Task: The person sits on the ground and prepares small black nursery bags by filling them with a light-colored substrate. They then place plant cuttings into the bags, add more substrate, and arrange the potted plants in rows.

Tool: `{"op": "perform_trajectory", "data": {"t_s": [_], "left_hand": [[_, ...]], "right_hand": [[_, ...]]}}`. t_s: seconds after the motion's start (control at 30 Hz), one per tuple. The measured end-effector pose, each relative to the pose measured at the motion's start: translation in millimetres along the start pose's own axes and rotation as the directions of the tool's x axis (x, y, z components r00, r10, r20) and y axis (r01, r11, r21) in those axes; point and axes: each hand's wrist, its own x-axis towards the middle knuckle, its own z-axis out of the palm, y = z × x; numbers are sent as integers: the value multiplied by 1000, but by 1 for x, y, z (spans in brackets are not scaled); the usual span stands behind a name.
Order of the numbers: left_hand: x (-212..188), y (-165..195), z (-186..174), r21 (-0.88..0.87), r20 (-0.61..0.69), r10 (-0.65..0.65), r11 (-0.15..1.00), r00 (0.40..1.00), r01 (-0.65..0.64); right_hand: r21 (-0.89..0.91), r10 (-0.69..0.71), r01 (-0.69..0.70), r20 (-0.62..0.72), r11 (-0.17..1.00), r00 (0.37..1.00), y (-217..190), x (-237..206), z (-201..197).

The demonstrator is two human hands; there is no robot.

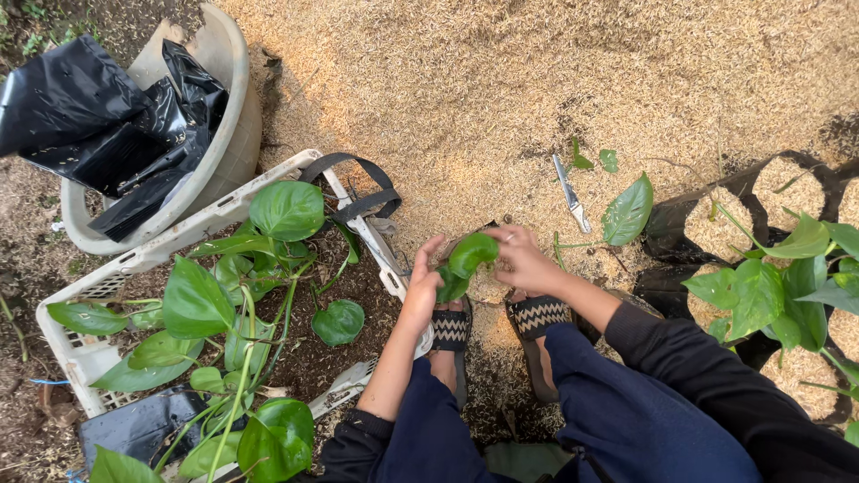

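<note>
My left hand (420, 291) and my right hand (523, 258) meet over a small black bag of rice husk by my sandalled feet (537, 315). Between them stands a green leafy cutting (467, 259). The left hand's fingers curl against its leaves and the bag's side. The right hand's fingertips pinch near the cutting's stem at the top of the bag. The bag itself is mostly hidden under the hands.
A white crate (85, 353) with soil and leafy cuttings lies at left, behind it a beige basin (234, 134) holding black plastic bags. A knife (571, 193) and loose leaf (626, 211) lie on the husk pile. Filled black bags with planted cuttings (761, 291) stand at right.
</note>
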Motion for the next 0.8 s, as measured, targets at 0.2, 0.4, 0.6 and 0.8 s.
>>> {"op": "perform_trajectory", "data": {"t_s": [0.2, 0.4, 0.6, 0.8], "left_hand": [[-16, -23, 20, 81, -136, 2, 997, 991, 9], [-25, -3, 54, 768, -87, -105, 627, 991, 134], [-1, 4, 75, 997, -21, -63, -72, 998, 17], [33, -10, 51, 988, -35, 117, -143, 993, 52]], "right_hand": [[3, 509, -511, 75, 860, 857, 6, -74, 9], [-63, 347, -356, -116, 932, 930, 19, -98, 32], [-24, 565, -567, 133, 823, 814, -16, -99, 17], [154, 289, -272, -108, 950, 951, 2, -55, -13]]}}
